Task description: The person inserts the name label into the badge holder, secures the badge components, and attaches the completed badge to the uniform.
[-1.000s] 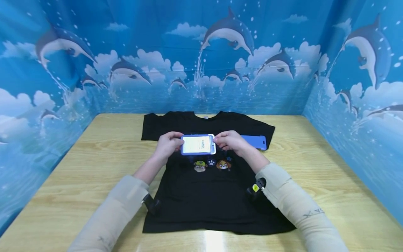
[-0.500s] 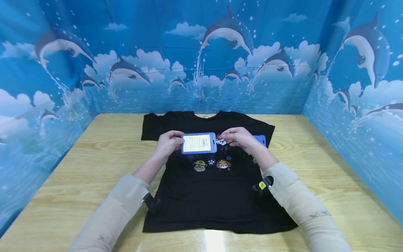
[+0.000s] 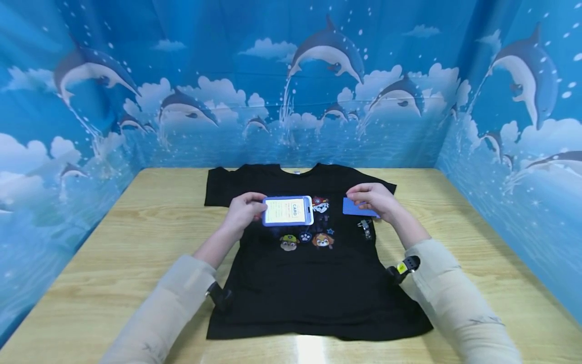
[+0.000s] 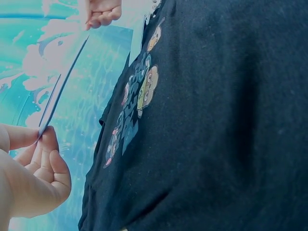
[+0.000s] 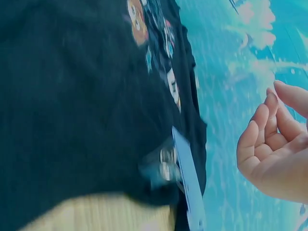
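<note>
My left hand (image 3: 242, 215) pinches the left end of a blue-framed card holder (image 3: 311, 213) between thumb and fingers. A white card (image 3: 284, 211) printed "CARD" shows inside it. The left wrist view shows the holder (image 4: 65, 84) edge-on, raised off the shirt. On the right, my right hand (image 3: 375, 199) hovers over a flat blue cover (image 3: 354, 208) lying on the black T-shirt (image 3: 300, 283). Its fingers are loosely bent with nothing visible between them, and the right wrist view shows a gap between hand and cover (image 5: 188, 180). The cover's right end is hidden in the head view.
A small metal clip (image 3: 365, 228) lies on the shirt just below the cover. Cartoon prints (image 3: 305, 240) mark the shirt front. The wooden table (image 3: 150, 237) extends around the shirt, and a dolphin-patterned curtain (image 3: 291, 91) stands behind and at both sides.
My right hand has let go of the card holder's right end and moved right, over the blue cover. The card now sits further inside the holder. My left hand keeps its grip.
</note>
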Demonstrator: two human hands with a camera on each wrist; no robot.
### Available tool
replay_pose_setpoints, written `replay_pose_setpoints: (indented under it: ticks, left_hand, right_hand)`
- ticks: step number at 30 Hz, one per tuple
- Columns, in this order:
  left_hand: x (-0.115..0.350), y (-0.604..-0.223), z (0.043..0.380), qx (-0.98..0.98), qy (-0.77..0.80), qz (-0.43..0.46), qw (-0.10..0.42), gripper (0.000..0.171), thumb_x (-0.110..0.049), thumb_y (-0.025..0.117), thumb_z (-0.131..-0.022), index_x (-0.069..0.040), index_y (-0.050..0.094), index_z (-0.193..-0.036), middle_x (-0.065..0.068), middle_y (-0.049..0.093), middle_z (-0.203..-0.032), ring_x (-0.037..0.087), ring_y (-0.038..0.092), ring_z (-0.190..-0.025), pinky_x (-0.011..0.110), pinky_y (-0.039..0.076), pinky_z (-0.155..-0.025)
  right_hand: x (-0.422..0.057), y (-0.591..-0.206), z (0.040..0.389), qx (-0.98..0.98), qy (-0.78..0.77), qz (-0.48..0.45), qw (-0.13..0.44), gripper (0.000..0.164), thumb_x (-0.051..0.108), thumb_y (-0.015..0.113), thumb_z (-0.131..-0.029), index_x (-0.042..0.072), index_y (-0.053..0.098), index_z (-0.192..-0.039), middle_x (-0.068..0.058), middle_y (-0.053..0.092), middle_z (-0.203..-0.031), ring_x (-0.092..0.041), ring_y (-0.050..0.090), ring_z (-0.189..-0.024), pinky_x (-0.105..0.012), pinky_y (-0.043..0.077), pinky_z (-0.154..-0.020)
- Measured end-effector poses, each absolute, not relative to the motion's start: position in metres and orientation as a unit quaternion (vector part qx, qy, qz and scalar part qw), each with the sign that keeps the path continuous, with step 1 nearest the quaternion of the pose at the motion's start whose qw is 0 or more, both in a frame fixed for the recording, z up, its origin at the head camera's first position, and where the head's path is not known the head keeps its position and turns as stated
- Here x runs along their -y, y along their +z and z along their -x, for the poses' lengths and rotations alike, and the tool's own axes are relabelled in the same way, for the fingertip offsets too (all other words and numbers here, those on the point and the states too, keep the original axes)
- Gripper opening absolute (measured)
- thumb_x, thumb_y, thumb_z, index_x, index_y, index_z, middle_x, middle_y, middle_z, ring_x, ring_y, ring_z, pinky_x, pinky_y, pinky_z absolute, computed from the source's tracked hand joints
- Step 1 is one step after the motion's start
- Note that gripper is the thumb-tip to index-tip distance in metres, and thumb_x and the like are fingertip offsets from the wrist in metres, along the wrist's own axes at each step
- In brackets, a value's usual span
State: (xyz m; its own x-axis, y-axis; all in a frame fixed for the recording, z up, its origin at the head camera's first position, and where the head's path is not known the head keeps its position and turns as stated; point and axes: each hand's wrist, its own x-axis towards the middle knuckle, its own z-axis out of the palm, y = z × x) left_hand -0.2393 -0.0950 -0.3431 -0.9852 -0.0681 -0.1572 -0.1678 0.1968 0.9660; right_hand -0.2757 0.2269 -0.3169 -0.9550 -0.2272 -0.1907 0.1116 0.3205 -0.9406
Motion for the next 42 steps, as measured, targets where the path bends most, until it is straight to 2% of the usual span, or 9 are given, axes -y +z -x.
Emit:
replay_pose_setpoints:
  ticks: [8,15,21,23,27,30,38,42]
  left_hand:
    - [0.096,-0.343,0.238,-0.769,0.634,0.075,0.048,0.031,-0.006,0.057,-0.088,0.0,0.057,-0.119,0.016,0.063,-0.104,0.019,0.057,-0.079,0.031,0.045,-0.073]
    - [0.097,-0.345,0.237,-0.763,0.642,0.066,0.048,0.031,-0.005,0.058,-0.087,0.001,0.057,-0.117,0.015,0.064,-0.099,0.015,0.056,-0.073,0.033,0.047,-0.073]
    - [0.096,-0.344,0.235,-0.762,0.643,0.067,0.049,0.031,-0.004,0.057,-0.087,0.001,0.057,-0.117,0.015,0.064,-0.098,0.016,0.056,-0.073,0.03,0.046,-0.07]
    - [0.096,-0.343,0.234,-0.759,0.645,0.068,0.048,0.03,-0.004,0.057,-0.086,0.001,0.057,-0.116,0.015,0.064,-0.097,0.015,0.056,-0.072,0.029,0.046,-0.069]
    - [0.097,-0.343,0.235,-0.757,0.648,0.064,0.047,0.031,-0.003,0.057,-0.086,0.002,0.057,-0.117,0.016,0.064,-0.097,0.015,0.056,-0.071,0.028,0.046,-0.067]
    - [0.097,-0.343,0.235,-0.757,0.648,0.065,0.047,0.031,-0.004,0.058,-0.086,0.001,0.057,-0.117,0.016,0.064,-0.098,0.015,0.056,-0.072,0.027,0.046,-0.067]
    - [0.097,-0.343,0.236,-0.76,0.646,0.062,0.046,0.03,-0.004,0.058,-0.086,0.001,0.058,-0.116,0.015,0.064,-0.097,0.015,0.056,-0.071,0.027,0.045,-0.066]
    - [0.097,-0.343,0.236,-0.761,0.645,0.06,0.046,0.03,-0.005,0.058,-0.087,0.0,0.058,-0.116,0.016,0.065,-0.098,0.015,0.057,-0.072,0.026,0.045,-0.065]
  right_hand:
    - [-0.265,-0.322,0.283,-0.816,-0.563,0.014,0.133,0.033,0.019,0.06,-0.09,-0.004,0.054,-0.113,0.004,0.056,-0.08,-0.013,0.055,-0.075,-0.027,0.048,-0.07]
    - [-0.283,-0.322,0.283,-0.823,-0.553,-0.004,0.131,0.038,0.019,0.059,-0.091,-0.006,0.05,-0.117,0.005,0.055,-0.085,-0.012,0.051,-0.08,-0.028,0.046,-0.074]
    - [-0.294,-0.325,0.285,-0.825,-0.551,-0.018,0.123,0.023,0.022,0.059,-0.091,0.004,0.056,-0.105,0.007,0.056,-0.085,-0.01,0.051,-0.08,-0.027,0.046,-0.076]
    - [-0.297,-0.326,0.286,-0.833,-0.54,-0.027,0.119,0.028,0.026,0.059,-0.091,0.003,0.055,-0.107,0.006,0.056,-0.085,-0.01,0.052,-0.081,-0.027,0.047,-0.077]
    - [-0.301,-0.329,0.288,-0.853,-0.507,-0.044,0.114,0.05,0.033,0.058,-0.091,-0.007,0.048,-0.12,0.0,0.055,-0.09,-0.013,0.053,-0.082,-0.029,0.047,-0.077]
    - [-0.305,-0.332,0.29,-0.86,-0.494,-0.052,0.116,0.057,0.035,0.057,-0.091,-0.01,0.045,-0.124,-0.001,0.056,-0.091,-0.012,0.054,-0.08,-0.029,0.048,-0.076]
    - [-0.31,-0.343,0.295,-0.874,-0.463,-0.059,0.134,0.05,0.034,0.057,-0.091,-0.006,0.049,-0.12,-0.003,0.057,-0.092,-0.014,0.055,-0.08,-0.03,0.047,-0.071]
    - [-0.312,-0.348,0.297,-0.876,-0.458,-0.06,0.141,0.044,0.028,0.058,-0.091,-0.008,0.05,-0.116,-0.002,0.057,-0.085,-0.011,0.054,-0.071,-0.028,0.046,-0.065]
